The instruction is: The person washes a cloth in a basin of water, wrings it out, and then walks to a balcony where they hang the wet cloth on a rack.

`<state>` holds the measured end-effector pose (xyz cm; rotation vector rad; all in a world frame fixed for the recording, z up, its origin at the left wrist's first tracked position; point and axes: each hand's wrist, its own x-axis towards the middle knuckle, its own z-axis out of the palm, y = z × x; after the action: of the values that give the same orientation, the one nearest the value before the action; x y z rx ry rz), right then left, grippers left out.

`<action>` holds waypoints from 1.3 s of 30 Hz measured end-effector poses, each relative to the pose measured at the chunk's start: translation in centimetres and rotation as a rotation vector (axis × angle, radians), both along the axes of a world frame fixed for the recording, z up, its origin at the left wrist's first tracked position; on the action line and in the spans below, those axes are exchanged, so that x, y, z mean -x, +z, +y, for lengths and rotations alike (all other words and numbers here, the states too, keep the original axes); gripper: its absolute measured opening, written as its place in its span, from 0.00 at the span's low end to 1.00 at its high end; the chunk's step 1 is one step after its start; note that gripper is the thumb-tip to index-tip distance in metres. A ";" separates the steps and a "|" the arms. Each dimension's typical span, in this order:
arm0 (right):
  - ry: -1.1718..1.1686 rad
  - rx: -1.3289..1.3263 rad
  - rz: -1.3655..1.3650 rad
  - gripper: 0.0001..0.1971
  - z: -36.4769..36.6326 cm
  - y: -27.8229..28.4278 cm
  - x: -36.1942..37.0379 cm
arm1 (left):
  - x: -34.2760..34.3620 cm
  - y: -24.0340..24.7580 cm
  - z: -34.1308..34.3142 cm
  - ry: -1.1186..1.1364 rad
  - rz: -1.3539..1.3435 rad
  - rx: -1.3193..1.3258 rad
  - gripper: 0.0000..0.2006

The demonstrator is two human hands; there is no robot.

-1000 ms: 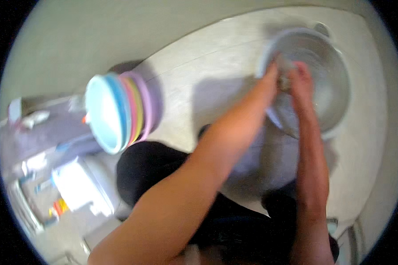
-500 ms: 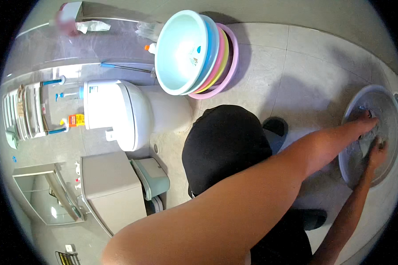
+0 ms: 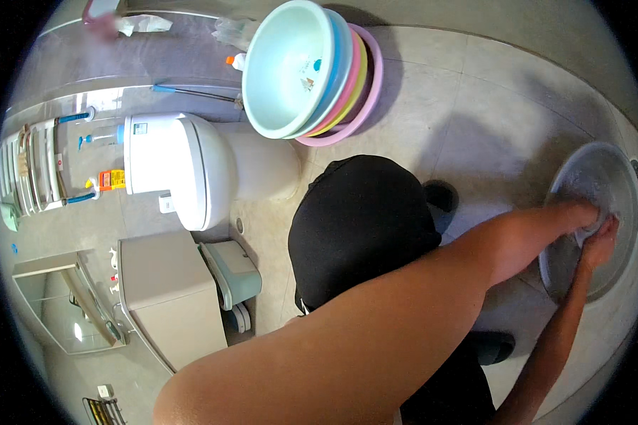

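Note:
A large grey basin [image 3: 561, 184] with water in it stands on the floor at the far right, and both my hands are inside it. My left hand [image 3: 583, 212] is closed and bent inward; a small pale, wet piece of cloth [image 3: 581, 235] shows just below it. My right hand [image 3: 600, 244] is close beside the left one, its fingers curled against the same cloth. The fingertips of both hands are partly hidden, and the cloth's kind cannot be made out.
Stacked colourful basins [image 3: 288, 71] lean beside a white toilet [image 3: 198, 173]. A pale green bin [image 3: 232, 275] stands by a beige cabinet [image 3: 169, 287]. My black-clothed knee [image 3: 361, 227] fills the middle, with dark slippers [image 3: 441, 196] on the tiled floor [image 3: 432, 85].
My hands have come closer together in the basin, and less of the pale cloth shows between them. The whole view has shifted slightly.

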<state>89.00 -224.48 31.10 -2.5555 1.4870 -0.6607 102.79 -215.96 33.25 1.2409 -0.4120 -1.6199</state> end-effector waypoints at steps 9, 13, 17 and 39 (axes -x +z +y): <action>0.008 -1.147 -1.003 0.26 5.3 3.0 -5.6 | -3.7 3.3 2.5 0.219 0.166 -0.151 0.36; 0.154 -0.507 -0.646 0.18 10.8 11.0 -12.2 | -5.5 -1.6 -0.1 0.378 0.418 -0.186 0.30; 0.057 0.459 0.136 0.21 -3.1 -2.4 0.5 | -0.4 -0.9 -4.7 0.014 0.251 0.137 0.28; 0.004 0.092 -0.487 0.10 -2.0 1.7 -3.8 | -2.2 -0.5 -6.1 -0.161 -0.226 -0.197 0.24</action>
<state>92.78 -226.49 32.76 -2.2242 1.3037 -1.2642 104.97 -222.02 32.79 1.5830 -0.5133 -1.6920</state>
